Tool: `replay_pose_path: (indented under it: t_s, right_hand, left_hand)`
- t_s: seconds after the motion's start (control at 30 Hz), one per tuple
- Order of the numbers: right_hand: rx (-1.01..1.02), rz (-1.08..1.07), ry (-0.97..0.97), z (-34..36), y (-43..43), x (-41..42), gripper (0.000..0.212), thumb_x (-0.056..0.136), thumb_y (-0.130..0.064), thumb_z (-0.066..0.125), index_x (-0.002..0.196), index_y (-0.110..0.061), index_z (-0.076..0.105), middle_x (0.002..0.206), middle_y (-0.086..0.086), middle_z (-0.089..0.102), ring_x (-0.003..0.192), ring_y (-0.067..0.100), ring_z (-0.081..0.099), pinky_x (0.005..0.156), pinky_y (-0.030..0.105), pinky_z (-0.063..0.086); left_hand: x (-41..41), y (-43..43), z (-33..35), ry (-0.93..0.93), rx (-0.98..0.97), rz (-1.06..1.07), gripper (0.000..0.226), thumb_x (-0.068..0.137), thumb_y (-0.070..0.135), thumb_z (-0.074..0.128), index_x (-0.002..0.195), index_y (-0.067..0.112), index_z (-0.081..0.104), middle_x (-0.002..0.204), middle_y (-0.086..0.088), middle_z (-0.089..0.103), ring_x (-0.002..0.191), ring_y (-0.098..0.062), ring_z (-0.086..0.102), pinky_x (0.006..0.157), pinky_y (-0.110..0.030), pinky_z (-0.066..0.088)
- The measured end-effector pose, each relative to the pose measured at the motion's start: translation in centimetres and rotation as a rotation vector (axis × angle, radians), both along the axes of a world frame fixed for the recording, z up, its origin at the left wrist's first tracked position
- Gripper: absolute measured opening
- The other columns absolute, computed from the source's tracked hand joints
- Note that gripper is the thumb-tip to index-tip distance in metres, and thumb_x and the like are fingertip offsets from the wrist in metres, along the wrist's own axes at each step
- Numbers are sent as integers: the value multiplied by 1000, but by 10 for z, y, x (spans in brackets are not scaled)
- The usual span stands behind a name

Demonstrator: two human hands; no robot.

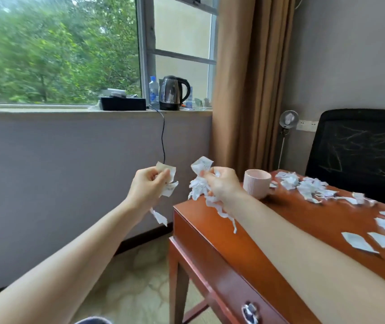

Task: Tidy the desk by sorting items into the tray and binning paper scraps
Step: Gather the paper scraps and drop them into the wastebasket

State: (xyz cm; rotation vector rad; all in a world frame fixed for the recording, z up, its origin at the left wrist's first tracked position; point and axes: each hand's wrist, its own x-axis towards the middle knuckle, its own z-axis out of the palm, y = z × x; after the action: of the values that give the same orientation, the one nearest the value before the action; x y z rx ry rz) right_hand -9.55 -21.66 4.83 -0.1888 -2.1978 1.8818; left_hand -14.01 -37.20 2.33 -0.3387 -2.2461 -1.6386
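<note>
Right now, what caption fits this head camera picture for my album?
Left hand and right hand clutch paper scraps by the wooden desk; more scraps litter it near a pink cup.

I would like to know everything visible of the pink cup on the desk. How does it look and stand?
The pink cup is pale pink, with fine vertical ribs on its wall and a smooth rim; it looks ceramic. It stands upright on the wooden desk, near its far left corner. What it holds does not show. The right hand, gripping crumpled paper scraps, hides its lower left edge; whether they touch, I cannot tell. Loose scraps lie just right of it.
</note>
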Motion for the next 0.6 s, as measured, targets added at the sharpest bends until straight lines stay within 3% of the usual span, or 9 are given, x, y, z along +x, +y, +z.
replay_pose_path:
  t_s: [0.2, 0.33, 0.43, 0.6]
  right_hand:
    - [94, 157, -38, -42, -95, -34, 33, 93, -19, 57, 65, -9, 43, 54, 3, 41, 30, 4, 38, 32, 10, 26]
    - [113, 238, -93, -77, -152, -51, 24, 93, -19, 56, 74, -7, 48, 56, 4, 41, 32, 6, 40, 33, 10, 29]
    - [151, 280, -146, -109, -188, -66, 24, 92, -19, 55, 72, -8, 46, 58, 3, 38, 40, 9, 40, 36, 12, 33]
    - [164, 350, -242, -168, -237, -87, 28, 92, -20, 55, 70, -10, 42, 61, 1, 33, 46, 11, 37, 47, 20, 37]
  left_hand:
    - [-7, -107, -40, -93, -20, 151, 29, 93, 24, 52, 68, 9, 46, 60, -2, 36, 53, -15, 34, 51, -27, 27]
    - [-12, -163, -77, -159, -18, 229, 33, 93, 24, 51, 64, 11, 46, 59, 1, 39, 51, -13, 36, 47, -26, 27]
    - [-19, -198, -110, -237, 7, 262, 31, 93, 26, 51, 73, 2, 54, 64, -5, 43, 55, -16, 40, 50, -26, 30]
    - [-28, -241, -169, -408, 161, 268, 21, 95, 27, 48, 79, 14, 44, 60, 2, 24, 45, -10, 22, 47, -23, 20]
